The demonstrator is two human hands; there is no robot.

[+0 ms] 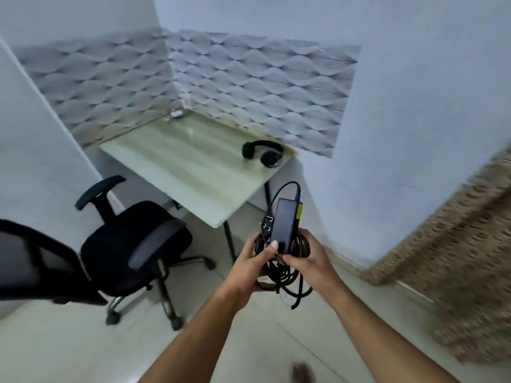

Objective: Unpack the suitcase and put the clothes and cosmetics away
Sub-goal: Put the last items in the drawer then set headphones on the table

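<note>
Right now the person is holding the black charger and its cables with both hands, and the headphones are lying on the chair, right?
Not quite. The headphones lie on the desk, near its right edge, not on the chair. The head view shows this. The rest is right: the left hand and right hand both hold the black charger and its cables.

No text, brand, number or sign can be read anywhere. The black power adapter carries a small yellow-green label on its right edge, but whatever is printed there is too small and blurred to make out. Pale marks on the plug beside it cannot be read either.
</note>
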